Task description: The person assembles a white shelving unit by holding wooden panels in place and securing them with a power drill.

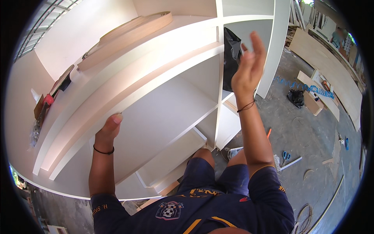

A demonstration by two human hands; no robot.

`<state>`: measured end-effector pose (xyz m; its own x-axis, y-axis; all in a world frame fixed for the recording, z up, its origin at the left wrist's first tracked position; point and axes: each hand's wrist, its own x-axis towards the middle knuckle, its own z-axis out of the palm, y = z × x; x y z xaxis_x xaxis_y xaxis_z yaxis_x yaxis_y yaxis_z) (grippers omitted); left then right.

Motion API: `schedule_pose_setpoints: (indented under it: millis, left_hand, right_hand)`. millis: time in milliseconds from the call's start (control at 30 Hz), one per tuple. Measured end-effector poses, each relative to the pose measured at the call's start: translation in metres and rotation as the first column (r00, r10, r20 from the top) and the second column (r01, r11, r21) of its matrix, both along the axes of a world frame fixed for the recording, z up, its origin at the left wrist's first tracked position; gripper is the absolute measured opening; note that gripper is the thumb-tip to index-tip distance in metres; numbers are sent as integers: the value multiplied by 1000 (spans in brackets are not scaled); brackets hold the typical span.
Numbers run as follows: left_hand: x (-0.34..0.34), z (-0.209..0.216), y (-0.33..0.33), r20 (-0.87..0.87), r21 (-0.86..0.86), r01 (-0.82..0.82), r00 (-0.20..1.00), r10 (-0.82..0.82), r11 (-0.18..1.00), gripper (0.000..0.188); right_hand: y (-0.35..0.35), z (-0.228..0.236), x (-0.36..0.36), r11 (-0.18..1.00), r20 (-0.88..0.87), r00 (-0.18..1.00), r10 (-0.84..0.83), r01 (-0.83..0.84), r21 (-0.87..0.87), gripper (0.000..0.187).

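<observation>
A large white cabinet frame with shelves and compartments stands before me. My left hand is at the lower edge of its white front rail, the thumb against the edge and the other fingers hidden behind it. My right hand is raised by the right-hand compartments, open with fingers stretched upward and nothing in it. A black plastic bag hangs or lies in the compartment beside it. On top of the cabinet rests a flat coil of wood-coloured edging strip.
A tool with black and red parts lies on the cabinet top at left. On the concrete floor at right are blue-handled scissors, another black bag, a coiled blue air hose and boards. Another person is far off.
</observation>
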<state>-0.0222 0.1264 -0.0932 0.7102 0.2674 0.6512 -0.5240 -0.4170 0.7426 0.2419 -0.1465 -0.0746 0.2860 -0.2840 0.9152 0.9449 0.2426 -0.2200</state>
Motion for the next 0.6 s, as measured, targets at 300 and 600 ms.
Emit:
schedule_pose_setpoints:
  millis: [300, 600]
  left_hand:
    - [21, 12, -19, 79, -42, 47, 996, -43, 998, 75]
    - [14, -6, 4, 69, -41, 19, 997, -16, 999, 72]
  right_hand:
    - [49, 53, 32, 977, -87, 982, -167, 177, 118, 32]
    - [30, -7, 6, 950, -288, 928, 238, -284, -128, 55]
